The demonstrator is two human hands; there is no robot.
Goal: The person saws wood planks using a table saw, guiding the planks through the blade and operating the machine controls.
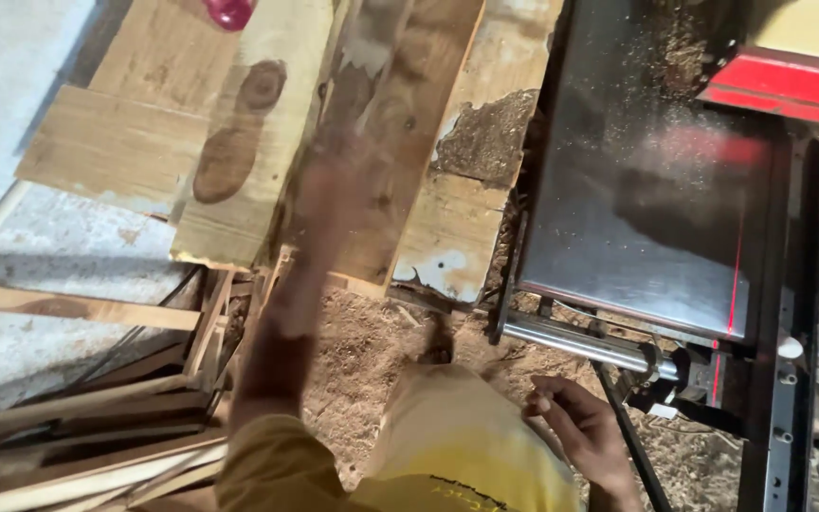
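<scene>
My left hand point(334, 180) is stretched out over a stack of rough wooden planks point(239, 142) and is blurred by motion, so its fingers are hard to make out. It hovers over or touches a dark knotty plank point(409, 104). My right hand point(575, 422) rests low near my yellow-clad leg, fingers loosely curled with nothing in them, close to the front rail point(580, 343) of a table saw.
A table saw with a shiny metal top point(646, 190) dusted with sawdust stands at right, with a red fence part point(789, 85) at top right. Thin wood strips point(78, 417) lie piled at lower left. Sawdust covers the floor point(372, 341).
</scene>
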